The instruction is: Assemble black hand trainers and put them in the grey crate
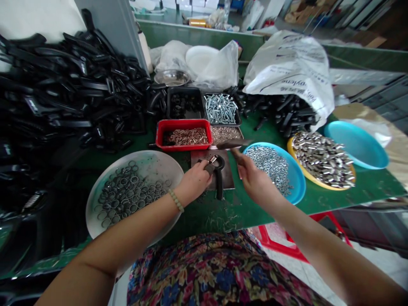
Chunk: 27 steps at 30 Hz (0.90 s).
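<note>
My left hand is closed on a black curved part that lies on a small grey metal plate on the green table. A small shiny piece sits at the part's top end. My right hand is raised just right of the plate and grips the handle of a small hammer, whose blurred head hovers above the plate.
A grey dish of metal rings lies at left. A red tray of copper pieces, a black tray of screws, a blue bowl of small nuts and a yellow bowl of metal cylinders surround the plate. Black handles are heaped at left.
</note>
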Each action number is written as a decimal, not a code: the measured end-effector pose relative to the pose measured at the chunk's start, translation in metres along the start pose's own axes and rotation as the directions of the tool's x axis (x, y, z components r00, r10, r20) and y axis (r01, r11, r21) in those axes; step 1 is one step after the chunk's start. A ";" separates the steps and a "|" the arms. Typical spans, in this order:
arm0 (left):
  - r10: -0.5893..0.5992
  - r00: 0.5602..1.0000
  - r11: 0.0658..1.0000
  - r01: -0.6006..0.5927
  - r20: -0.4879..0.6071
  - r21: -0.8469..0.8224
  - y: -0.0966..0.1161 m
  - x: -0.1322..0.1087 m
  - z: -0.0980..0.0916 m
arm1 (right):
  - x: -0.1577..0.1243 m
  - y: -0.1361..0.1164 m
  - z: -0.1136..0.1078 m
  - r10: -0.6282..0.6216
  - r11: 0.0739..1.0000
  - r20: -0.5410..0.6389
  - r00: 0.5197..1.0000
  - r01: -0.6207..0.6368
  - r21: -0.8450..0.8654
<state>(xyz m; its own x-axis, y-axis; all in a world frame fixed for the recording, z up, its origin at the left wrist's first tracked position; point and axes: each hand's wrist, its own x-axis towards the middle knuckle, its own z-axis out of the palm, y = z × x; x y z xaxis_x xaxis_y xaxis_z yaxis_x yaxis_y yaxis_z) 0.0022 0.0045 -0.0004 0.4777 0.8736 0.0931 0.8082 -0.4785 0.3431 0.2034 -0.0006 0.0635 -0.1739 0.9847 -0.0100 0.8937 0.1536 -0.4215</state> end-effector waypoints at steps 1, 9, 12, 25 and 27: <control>-0.010 1.000 1.000 0.010 0.003 -0.016 -0.001 -0.002 -0.002 | -0.001 -0.001 -0.001 0.004 1.000 0.057 0.998 -0.004 -0.016; -0.089 0.954 0.995 0.074 -0.287 -0.064 -0.034 0.067 -0.057 | -0.025 -0.011 0.001 -0.030 0.998 0.156 0.987 0.022 0.051; 0.013 0.996 0.994 -0.005 -0.083 0.105 -0.030 0.128 -0.058 | -0.027 -0.010 0.002 -0.013 0.999 0.195 0.981 0.005 0.040; -0.044 0.996 0.998 0.041 -0.081 -0.044 -0.023 0.171 -0.036 | -0.040 0.041 0.008 0.241 0.931 -0.214 0.947 -0.163 0.325; -0.054 0.993 0.973 0.028 -0.107 -0.230 -0.020 0.154 -0.041 | -0.043 0.044 0.009 0.242 0.926 -0.209 0.947 -0.161 0.341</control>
<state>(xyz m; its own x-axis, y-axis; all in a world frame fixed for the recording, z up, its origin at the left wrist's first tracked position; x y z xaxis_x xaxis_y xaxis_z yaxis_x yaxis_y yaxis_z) 0.0456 0.1525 0.0454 0.3936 0.9027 0.1739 0.7206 -0.4204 0.5514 0.2461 -0.0365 0.0377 0.1378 0.9873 0.0785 0.7146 -0.0442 -0.6982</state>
